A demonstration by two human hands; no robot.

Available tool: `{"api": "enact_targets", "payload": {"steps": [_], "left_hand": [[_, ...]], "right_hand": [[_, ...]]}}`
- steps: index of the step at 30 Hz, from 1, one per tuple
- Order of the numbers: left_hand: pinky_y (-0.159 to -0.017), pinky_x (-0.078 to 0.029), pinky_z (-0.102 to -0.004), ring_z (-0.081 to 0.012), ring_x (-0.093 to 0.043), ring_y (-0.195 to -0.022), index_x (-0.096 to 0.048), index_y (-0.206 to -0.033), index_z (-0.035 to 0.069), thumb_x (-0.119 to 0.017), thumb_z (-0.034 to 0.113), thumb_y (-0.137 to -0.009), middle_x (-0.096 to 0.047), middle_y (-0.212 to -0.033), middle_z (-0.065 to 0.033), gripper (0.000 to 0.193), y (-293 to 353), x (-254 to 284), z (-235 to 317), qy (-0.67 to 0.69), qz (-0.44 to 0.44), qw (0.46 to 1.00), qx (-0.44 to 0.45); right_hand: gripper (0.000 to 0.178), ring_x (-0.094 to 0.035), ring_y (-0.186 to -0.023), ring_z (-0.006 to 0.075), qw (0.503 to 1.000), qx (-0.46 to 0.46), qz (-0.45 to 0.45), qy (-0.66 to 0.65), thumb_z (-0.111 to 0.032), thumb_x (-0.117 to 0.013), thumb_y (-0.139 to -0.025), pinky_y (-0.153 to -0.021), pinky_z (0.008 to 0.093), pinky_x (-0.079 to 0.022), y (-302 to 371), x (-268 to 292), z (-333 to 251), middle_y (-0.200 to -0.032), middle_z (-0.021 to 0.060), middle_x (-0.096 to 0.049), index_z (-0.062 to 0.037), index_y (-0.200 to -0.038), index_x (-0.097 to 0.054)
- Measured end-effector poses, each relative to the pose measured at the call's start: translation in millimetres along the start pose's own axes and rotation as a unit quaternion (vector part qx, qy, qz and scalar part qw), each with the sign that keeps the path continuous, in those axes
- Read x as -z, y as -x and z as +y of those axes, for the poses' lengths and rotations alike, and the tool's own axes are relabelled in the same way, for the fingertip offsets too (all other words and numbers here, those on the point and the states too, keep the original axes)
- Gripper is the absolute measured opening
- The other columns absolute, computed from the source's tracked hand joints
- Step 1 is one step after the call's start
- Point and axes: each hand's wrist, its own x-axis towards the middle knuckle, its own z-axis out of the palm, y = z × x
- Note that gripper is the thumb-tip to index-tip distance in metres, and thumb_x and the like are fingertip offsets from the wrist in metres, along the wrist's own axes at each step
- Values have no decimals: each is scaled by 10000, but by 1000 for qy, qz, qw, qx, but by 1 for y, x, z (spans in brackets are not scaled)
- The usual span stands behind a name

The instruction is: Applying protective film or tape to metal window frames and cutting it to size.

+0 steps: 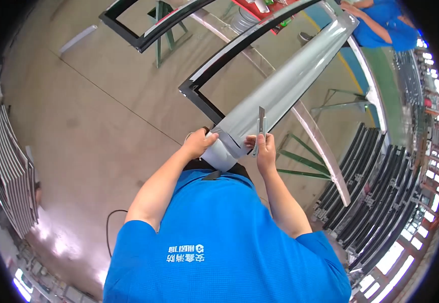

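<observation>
A long sheet of shiny silver-grey film [290, 86] runs from my waist up to the far right, lying over a black frame [199, 96]. My left hand [198, 144] grips the film's near left edge, thumb on top. Upright in my right hand [265, 149] is a utility knife [261, 120], its blade pointing away from me. The knife stands just over the film's right edge; I cannot tell whether it touches. Near my body the film curls and folds. At the far end a co-worker [386, 22] in blue has a hand on the film.
A green trestle [305, 159] and a pale beam [315, 134] stand under the frame. Dark profiles [376, 187] are stacked at right, pale profiles [10, 171] at left. A second black frame [128, 38] lies beyond. A cable [108, 227] and a strip [78, 39] lie on the floor.
</observation>
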Motion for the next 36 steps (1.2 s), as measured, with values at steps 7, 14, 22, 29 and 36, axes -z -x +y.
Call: {"api": "enact_targets", "payload": {"steps": [7, 14, 22, 29, 36], "left_hand": [[-839, -490, -418, -383, -639, -970, -620, -1099, -58, -580, 469, -842, -658, -1028, -276, 587, -8, 2, 20, -13, 2, 1000, 24], [-772, -520, -421, -366, -668, -888, -618, -1151, -31, -638, 457, -744, -678, -961, -254, 636, 6, 31, -68, -85, 109, 984, 117], [-810, -500, -398, -316, -660, -936, -626, -1112, 28, -668, 429, -796, -683, -993, -190, 513, 88, 115, -47, -72, 332, 926, 166], [-799, -479, -448, -376, -613, -926, -573, -1062, 40, -676, 309, -827, -648, -992, -204, 371, 66, 217, 59, -201, 405, 892, -24], [-811, -446, -504, -421, -571, -909, -564, -1040, 39, -679, 227, -841, -631, -907, -203, 297, -55, 318, 95, -391, 347, 831, -189]], "right_hand": [[381, -692, -843, 206, 997, 51, -20, 54, -341, -514, -1001, -803, 323, -541, -1, 10, 3, -928, 136, -698, 32, -1058, -459], [335, -696, -861, 199, 994, 71, -44, 71, -316, -524, -996, -796, 323, -542, -2, 8, 3, -941, 117, -708, 8, -1063, -473], [322, -683, -816, 183, 991, 63, -27, 116, -315, -508, -1000, -776, 313, -530, 3, 12, -1, -907, 110, -702, 1, -1061, -490], [328, -669, -806, 173, 996, 40, -37, 71, -319, -533, -993, -760, 306, -528, 0, 13, 9, -903, 112, -691, 2, -1042, -487], [349, -661, -804, 172, 996, 21, 42, 72, -346, -552, -982, -782, 313, -531, 15, 0, 0, -906, 119, -684, -5, -1026, -486]]}}
